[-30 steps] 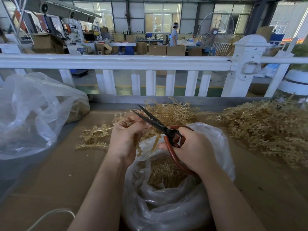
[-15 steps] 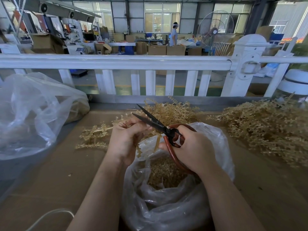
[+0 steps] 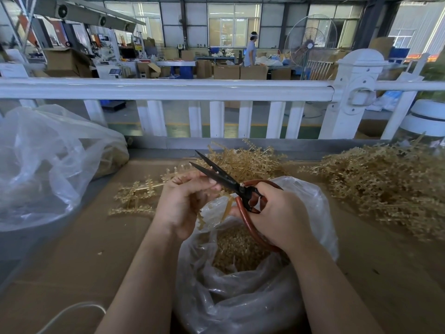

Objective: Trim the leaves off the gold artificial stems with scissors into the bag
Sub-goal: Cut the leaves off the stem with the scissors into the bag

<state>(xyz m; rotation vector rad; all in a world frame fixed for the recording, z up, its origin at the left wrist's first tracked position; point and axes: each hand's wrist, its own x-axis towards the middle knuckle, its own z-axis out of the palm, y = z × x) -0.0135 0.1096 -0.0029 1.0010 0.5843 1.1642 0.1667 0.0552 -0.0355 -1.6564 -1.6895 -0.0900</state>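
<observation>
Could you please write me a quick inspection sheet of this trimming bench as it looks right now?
Surface: brown bench, loose stems lying left.
Job's things: open scissors over the bag of trimmings; stem pile at right.
Clutter: second bag at left.
Hands: left hand holds a stem; right hand grips the scissors.
Cables: white cable near the front edge.
Surroundings: white railing, fan, a person far back.

A white railing fronts stacked cardboard boxes and a standing fan.
</observation>
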